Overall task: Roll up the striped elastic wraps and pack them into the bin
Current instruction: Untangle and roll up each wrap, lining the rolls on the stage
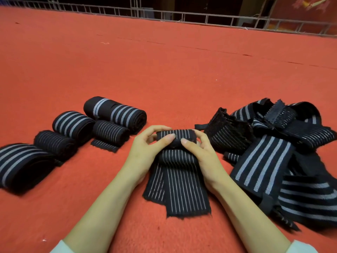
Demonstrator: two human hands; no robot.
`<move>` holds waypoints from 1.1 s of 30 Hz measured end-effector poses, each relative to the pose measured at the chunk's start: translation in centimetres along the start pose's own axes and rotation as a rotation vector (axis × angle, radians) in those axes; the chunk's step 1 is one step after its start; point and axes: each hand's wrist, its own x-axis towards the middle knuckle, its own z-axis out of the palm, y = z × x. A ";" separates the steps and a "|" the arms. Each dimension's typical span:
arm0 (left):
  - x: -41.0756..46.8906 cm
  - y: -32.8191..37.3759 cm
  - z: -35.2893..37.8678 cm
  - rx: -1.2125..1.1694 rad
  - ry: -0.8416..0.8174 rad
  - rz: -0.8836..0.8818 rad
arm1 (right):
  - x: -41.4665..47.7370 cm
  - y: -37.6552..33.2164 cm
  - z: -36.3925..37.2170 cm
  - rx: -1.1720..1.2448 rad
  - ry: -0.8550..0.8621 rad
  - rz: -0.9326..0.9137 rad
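A black elastic wrap with thin white stripes [177, 183] lies on the red carpet in front of me, its far end wound into a small roll [177, 136]. My left hand [145, 148] grips the roll's left end, thumb on top. My right hand [198, 152] grips its right end the same way. The flat tail runs back toward me between my forearms. No bin is in view.
Several rolled wraps sit to the left, among them a wide-striped roll [116, 112] and a thin-striped roll [109, 133]. A tangled pile of unrolled wraps [273, 143] lies to the right. Red carpet [164, 61] stretches ahead to a metal railing [200, 17].
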 end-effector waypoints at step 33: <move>0.2 -0.6 -0.3 -0.066 -0.084 0.209 | 0.6 -0.2 0.1 -0.123 0.020 -0.077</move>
